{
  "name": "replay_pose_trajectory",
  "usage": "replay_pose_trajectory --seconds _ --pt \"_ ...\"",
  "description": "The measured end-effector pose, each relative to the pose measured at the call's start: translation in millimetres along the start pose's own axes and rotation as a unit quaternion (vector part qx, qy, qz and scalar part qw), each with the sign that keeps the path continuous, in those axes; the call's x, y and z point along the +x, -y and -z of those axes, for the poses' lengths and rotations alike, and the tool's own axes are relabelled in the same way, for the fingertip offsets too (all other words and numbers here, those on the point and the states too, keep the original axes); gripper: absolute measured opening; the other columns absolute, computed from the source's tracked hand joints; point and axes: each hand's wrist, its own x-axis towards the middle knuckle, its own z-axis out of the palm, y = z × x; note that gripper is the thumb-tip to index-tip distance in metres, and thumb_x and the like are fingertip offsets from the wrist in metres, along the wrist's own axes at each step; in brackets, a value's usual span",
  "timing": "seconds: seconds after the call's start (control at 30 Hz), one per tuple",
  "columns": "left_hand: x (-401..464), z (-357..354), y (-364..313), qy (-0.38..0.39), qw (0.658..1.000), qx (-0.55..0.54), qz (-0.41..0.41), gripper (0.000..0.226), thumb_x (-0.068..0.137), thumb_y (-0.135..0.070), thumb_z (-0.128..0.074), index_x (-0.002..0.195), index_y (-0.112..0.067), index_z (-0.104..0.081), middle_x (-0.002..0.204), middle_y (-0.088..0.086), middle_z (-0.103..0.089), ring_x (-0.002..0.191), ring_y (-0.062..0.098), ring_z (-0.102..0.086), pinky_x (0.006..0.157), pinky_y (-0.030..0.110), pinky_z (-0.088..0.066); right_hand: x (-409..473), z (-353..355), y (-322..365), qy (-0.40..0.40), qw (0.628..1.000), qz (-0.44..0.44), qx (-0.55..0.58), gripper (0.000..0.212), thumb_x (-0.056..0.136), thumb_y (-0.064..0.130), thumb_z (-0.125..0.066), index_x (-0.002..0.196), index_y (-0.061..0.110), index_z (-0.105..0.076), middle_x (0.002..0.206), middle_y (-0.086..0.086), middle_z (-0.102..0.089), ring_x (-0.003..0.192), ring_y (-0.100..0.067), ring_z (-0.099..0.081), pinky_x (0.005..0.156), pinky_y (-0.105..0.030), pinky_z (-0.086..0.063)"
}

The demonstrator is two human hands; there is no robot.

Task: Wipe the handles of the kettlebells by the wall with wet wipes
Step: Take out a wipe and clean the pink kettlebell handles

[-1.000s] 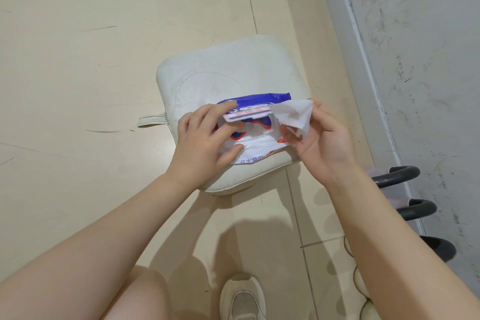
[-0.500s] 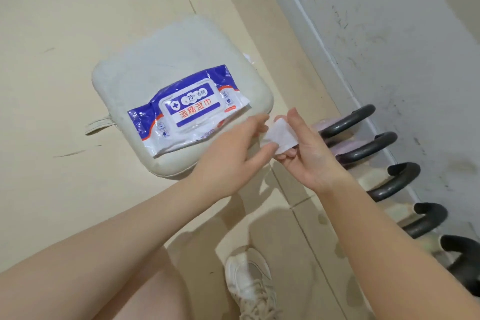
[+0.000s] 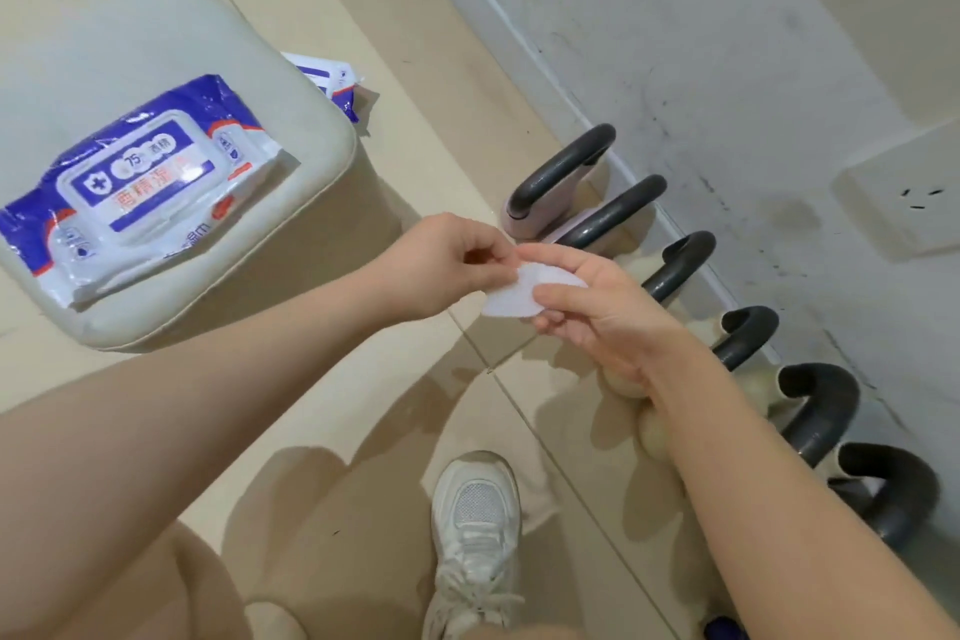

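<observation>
Hands (image 3: 524, 286) shifted nearer six kettlebell handles (image 3: 685, 263), pinching one wipe (image 3: 519, 294)

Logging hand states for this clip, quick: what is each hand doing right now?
Left hand: closed, pinching one edge of the wet wipe.
Right hand: closed, pinching the same wipe from the other side.
</observation>
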Motion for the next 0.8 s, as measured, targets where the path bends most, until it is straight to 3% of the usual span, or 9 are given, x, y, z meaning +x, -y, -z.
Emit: replay_pose_trajectory --seconds 0.07,0.13,0.2,0.3,0.37,0.47,0.63,0.7,0.8 --pt "5 7 2 -0.018 1.000 -0.004 0.022 0.012 0.088 -0.017 -0.060 0.077 -0.017 -0.064 0.075 0.001 -0.061 0.065 0.004 -0.048 0.063 0.015 -0.038 6 7 5 0.016 0.995 -0.010 -0.099 0.022 0.089 0.001 -0.053 0.109 0.007 -0.061 0.074 -0.010 -0.053 0.056 -0.011 -0.048 0.065 -0.024 -0.053" --pt "9 11 4 -0.040 0.997 -0.044 0.045 0.018 0.090 -0.019 -0.055 0.072 -0.019 -0.060 0.075 -0.003 -0.059 0.071 0.009 -0.048 0.070 0.025 -0.038 17 11 8 0.020 0.988 -0.010 -0.152 0.011 0.091 0.014 -0.055 0.091 0.009 -0.065 0.064 -0.009 -0.049 0.058 -0.015 -0.050 0.073 -0.034 -0.051" --pt "13 9 6 -0.067 0.990 -0.100 0.070 0.019 0.090 -0.021 -0.050 0.072 -0.019 -0.058 0.074 -0.009 -0.059 0.074 0.007 -0.051 0.074 0.026 -0.039 31 12 8 0.002 0.979 -0.003 -0.205 0.021 0.086 0.027 -0.057 0.088 0.010 -0.068 0.075 -0.009 -0.056 0.073 -0.019 -0.052 0.080 -0.039 -0.043" --pt "22 -2 11 -0.104 0.972 -0.186 0.099 0.025 0.093 -0.015 -0.045 0.069 -0.018 -0.052 0.066 -0.013 -0.057 0.070 0.007 -0.051 0.077 0.026 -0.039 45 11 5 0.017 0.989 0.016 -0.147 0.020 0.083 0.019 -0.055 0.098 0.018 -0.068 0.096 -0.005 -0.063 0.090 -0.017 -0.055 0.087 -0.030 -0.041" --pt "28 -7 14 -0.137 0.960 -0.220 0.111 0.028 0.090 -0.013 -0.045 0.063 -0.019 -0.048 0.056 -0.015 -0.051 0.063 0.009 -0.046 0.073 0.027 -0.037 51 11 5 0.037 0.993 0.015 -0.115 0.025 0.080 0.022 -0.056 0.103 0.018 -0.065 0.099 -0.002 -0.064 0.095 -0.014 -0.058 0.090 -0.028 -0.042" --pt "34 -12 19 -0.176 0.955 -0.203 0.123 0.024 0.084 -0.016 -0.045 0.060 -0.020 -0.043 0.057 -0.010 -0.043 0.059 0.011 -0.037 0.064 0.027 -0.031 60 12 0 0.013 0.995 -0.009 -0.096 0.033 0.086 0.036 -0.054 0.107 0.014 -0.065 0.102 -0.002 -0.066 0.100 -0.017 -0.062 0.097 -0.036 -0.042" --pt "35 -11 18 -0.183 0.957 -0.189 0.119 0.030 0.090 -0.010 -0.043 0.061 -0.017 -0.044 0.046 -0.017 -0.046 0.047 -0.001 -0.041 0.053 0.013 -0.035 71 4 2 -0.070 0.992 0.008 -0.103 0.021 0.089 0.024 -0.055 0.093 0.009 -0.070 0.090 -0.006 -0.065 0.088 -0.018 -0.057 0.082 -0.033 -0.042" --pt "35 -11 21 -0.198 0.954 -0.186 0.129 0.026 0.092 -0.020 -0.048 0.065 -0.018 -0.047 0.054 -0.017 -0.048 0.055 0.001 -0.044 0.060 0.017 -0.038 73 0 6 -0.112 0.989 0.014 -0.099 0.017 0.089 0.021 -0.055 0.089 0.011 -0.069 0.087 -0.006 -0.063 0.082 -0.017 -0.055 0.074 -0.027 -0.042" --pt "39 -14 26 -0.186 0.949 -0.209 0.144 0.018 0.083 -0.026 -0.066 0.090 -0.014 -0.055 0.073 -0.006 -0.059 0.067 0.010 -0.055 0.067 0.026 -0.045 74 -4 10 -0.150 0.980 0.055 -0.121 0.013 0.088 0.018 -0.056 0.084 0.015 -0.068 0.092 0.000 -0.062 0.072 -0.009 -0.056 0.057 -0.013 -0.045"
